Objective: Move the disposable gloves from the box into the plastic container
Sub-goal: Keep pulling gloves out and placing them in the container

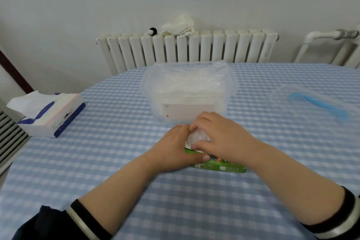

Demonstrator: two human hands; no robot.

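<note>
A small green glove box (224, 167) lies on the checked tablecloth just in front of me. My left hand (175, 148) grips its left end, thumb along the front edge. My right hand (222, 134) sits over the box top, fingers curled round a crumpled wad of clear disposable gloves (198, 137) that sticks out of it. Just behind the hands stands the clear plastic container (153, 91), open at the top and holding a heap of clear gloves.
A tissue pack (52, 115) lies at the left of the table. The container's clear lid with a blue handle (319, 105) rests at the right. A white radiator (187, 48) with a cloth on top stands behind the table (97, 161).
</note>
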